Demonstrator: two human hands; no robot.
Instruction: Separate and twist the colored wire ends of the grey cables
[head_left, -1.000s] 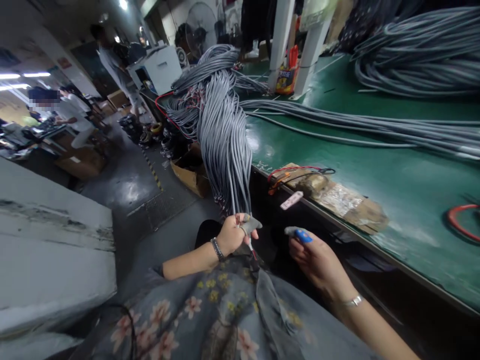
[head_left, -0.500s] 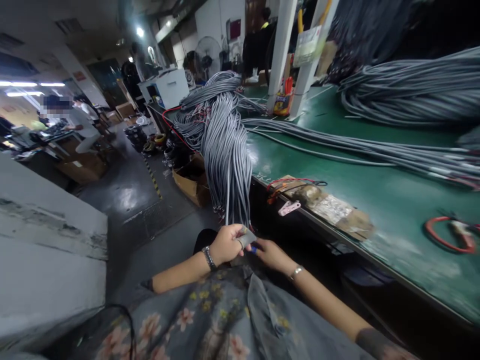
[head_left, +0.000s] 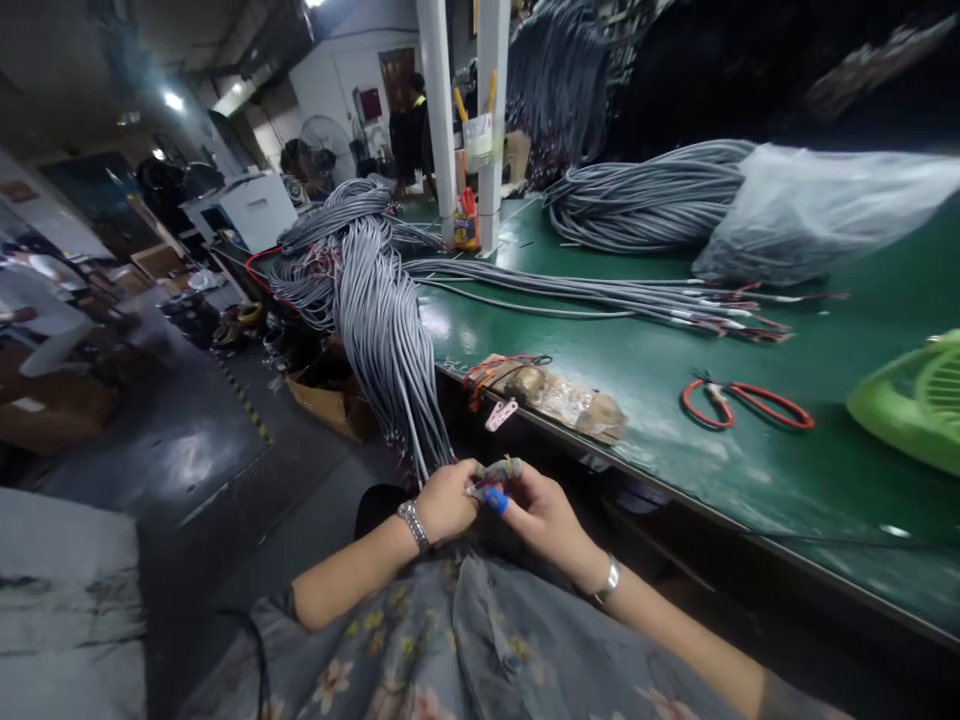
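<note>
1. Hanging over the worktop's (head_left: 660, 470) front edge: grey cable bundle (head_left: 382, 330), ends dangling by the lap.
2. Pinching one cable end (head_left: 496, 468) just below that edge, left hand (head_left: 442, 500) fingers curling shut, right hand (head_left: 547, 515) thumb and blue cap (head_left: 495, 498) pressing together.
3. Judging it light, limp, slick; gripping near the tip seeming best.
4. Holding both wrists low, hands meeting.

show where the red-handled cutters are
In the head view, right side, the red-handled cutters lie on the green bench between the cardboard and the green fan.
</note>
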